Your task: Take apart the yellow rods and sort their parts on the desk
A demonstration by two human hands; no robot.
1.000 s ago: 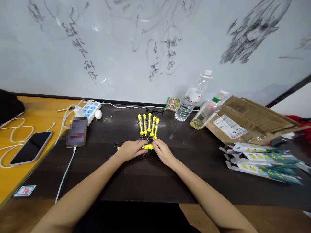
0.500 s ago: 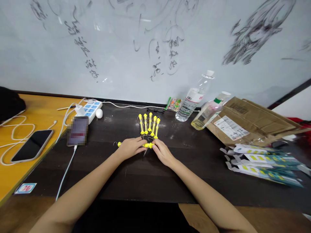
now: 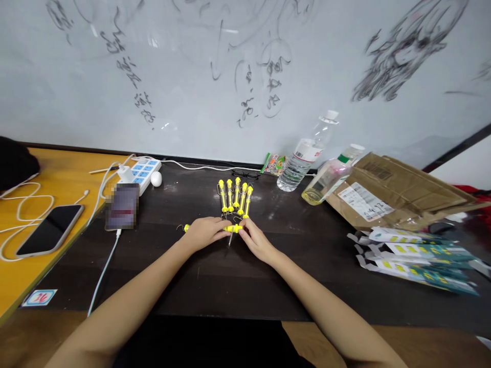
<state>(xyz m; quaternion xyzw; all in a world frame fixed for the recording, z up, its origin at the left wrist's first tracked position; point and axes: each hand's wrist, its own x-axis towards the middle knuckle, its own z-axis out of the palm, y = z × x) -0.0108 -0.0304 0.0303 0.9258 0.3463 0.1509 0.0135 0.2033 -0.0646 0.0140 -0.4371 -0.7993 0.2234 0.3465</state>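
Note:
My left hand (image 3: pixel 203 233) and my right hand (image 3: pixel 256 238) meet over the dark table (image 3: pixel 245 276), both closed on one yellow-capped clear tube with a wire hook (image 3: pixel 232 228) that lies crosswise between them. Its far end (image 3: pixel 185 228) sticks out left of my left hand. A thin dark pin hangs down from the tube near my fingertips. Just behind the hands, several like yellow tubes (image 3: pixel 235 195) lie side by side in a row.
A power strip (image 3: pixel 142 174) with cables, a blurred phone (image 3: pixel 123 207) and a white egg-shaped thing (image 3: pixel 156 179) lie left. Another phone (image 3: pixel 49 230) rests on the orange table. Two plastic bottles (image 3: pixel 307 153), a cardboard box (image 3: pixel 387 191) and packaged strips (image 3: pixel 414 258) are right.
Both hands with the tube have shifted slightly away from me, closer to the row of tubes. The dark pin now shows hanging below the tube.

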